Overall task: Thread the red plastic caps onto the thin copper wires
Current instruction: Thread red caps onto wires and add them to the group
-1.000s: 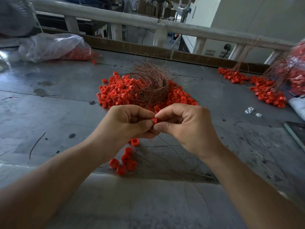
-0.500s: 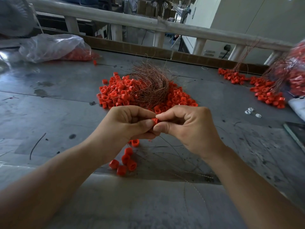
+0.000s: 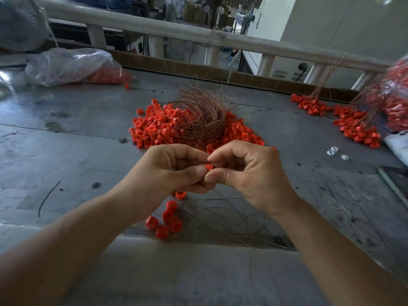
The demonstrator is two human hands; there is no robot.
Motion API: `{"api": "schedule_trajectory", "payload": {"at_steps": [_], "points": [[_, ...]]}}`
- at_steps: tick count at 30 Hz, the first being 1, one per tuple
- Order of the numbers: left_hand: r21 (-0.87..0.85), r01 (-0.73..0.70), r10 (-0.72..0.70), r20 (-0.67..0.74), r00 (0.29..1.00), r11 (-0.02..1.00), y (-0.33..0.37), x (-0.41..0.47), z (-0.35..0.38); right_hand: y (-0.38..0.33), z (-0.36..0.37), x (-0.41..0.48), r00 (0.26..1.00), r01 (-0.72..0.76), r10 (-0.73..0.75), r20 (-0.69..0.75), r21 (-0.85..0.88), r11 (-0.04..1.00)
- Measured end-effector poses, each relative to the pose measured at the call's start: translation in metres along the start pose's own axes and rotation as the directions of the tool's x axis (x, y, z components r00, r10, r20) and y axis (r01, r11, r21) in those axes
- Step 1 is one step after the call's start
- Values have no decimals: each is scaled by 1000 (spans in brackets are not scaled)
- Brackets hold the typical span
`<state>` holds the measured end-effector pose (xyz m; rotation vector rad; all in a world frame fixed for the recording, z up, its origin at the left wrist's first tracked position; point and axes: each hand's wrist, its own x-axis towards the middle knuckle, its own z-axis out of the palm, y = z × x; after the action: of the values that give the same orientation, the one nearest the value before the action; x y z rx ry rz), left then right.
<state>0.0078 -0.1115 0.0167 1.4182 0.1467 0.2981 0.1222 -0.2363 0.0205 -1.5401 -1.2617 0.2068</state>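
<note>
My left hand (image 3: 172, 171) and my right hand (image 3: 249, 173) meet fingertip to fingertip above the grey table (image 3: 77, 151). Between them sits a single red cap (image 3: 208, 167), pinched by my right thumb and forefinger while my left fingers curl against it. A thin copper wire (image 3: 223, 197) trails down from the hands. Several red caps (image 3: 167, 219) hang strung below my left hand. Behind lies a heap of loose red caps (image 3: 154, 129) with a tangled bundle of copper wires (image 3: 203, 115) on top.
A clear plastic bag (image 3: 68, 65) holding red caps lies at the back left. More capped wires (image 3: 353, 124) and a bag of caps (image 3: 395, 96) sit at the right. Small white parts (image 3: 333, 151) and a dark flat object (image 3: 397, 182) lie near the right edge. A white railing (image 3: 198, 36) runs behind.
Both hands stay together at the same spot; the fingers have shifted slightly around the red cap.
</note>
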Motion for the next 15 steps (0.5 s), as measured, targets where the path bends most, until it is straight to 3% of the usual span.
{"api": "schedule_trajectory", "payload": {"at_steps": [7, 11, 15], "points": [[-33, 67, -66, 34, 997, 997, -2, 0, -2, -5, -5, 3, 974, -2, 55, 219, -235, 972], [-71, 48, -43, 68, 997, 996, 0, -3, 2, -5, -2, 1, 974, 59, 17, 226, -324, 944], [43, -14, 11, 60, 998, 999, -2, -4, 6, -7, 1, -1, 972, 87, 15, 236, -413, 907]]}}
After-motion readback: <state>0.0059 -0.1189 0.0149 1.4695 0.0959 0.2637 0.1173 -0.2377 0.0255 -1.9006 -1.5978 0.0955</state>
